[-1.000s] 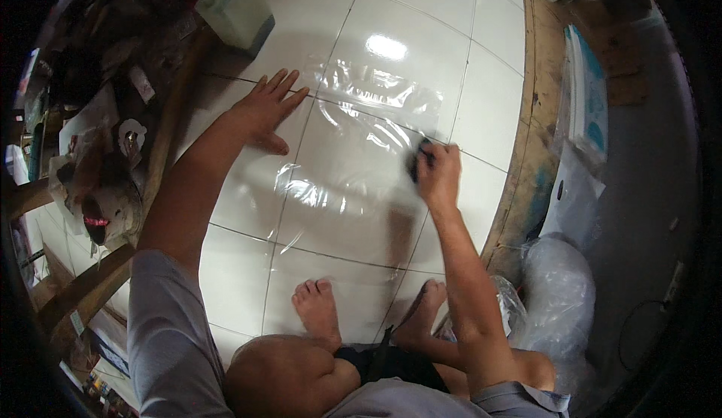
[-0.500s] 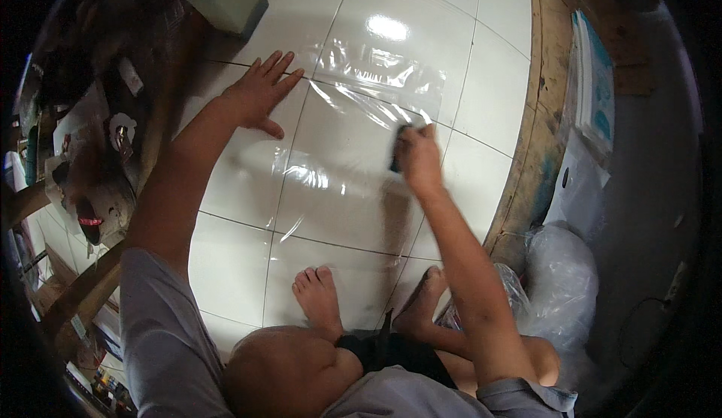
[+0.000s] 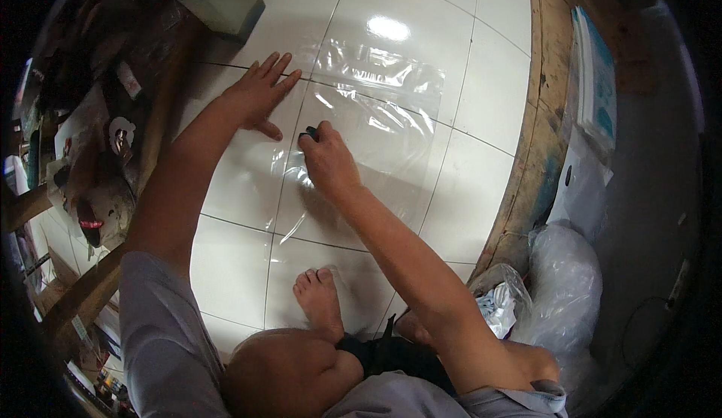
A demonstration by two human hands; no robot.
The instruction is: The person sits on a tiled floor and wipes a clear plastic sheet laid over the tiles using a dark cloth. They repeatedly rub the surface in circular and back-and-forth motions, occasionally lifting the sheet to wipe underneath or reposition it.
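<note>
A clear plastic bag or sheet (image 3: 383,128) lies flat on the white tiled floor, its upper part creased and shining. My left hand (image 3: 259,93) rests palm down with fingers spread at the left edge of this plastic. Over the plastic's left part, my right hand (image 3: 329,164) is closed round a small dark green object (image 3: 309,133). Only a bit of that object shows beyond my fingers, so its kind stays hidden. Between the two hands there is a short gap.
At the upper left stands a pale plastic container (image 3: 222,1). Wooden bars and clutter line the left side. A wooden beam (image 3: 519,155) edges the floor at right, with flat plastic packs (image 3: 594,80) and a stuffed clear bag (image 3: 560,290) beyond. My bare foot (image 3: 317,298) is near the plastic.
My right hand has swept left across the plastic with the dark green object, from its right side toward my left hand. The left hand has stayed in place.
</note>
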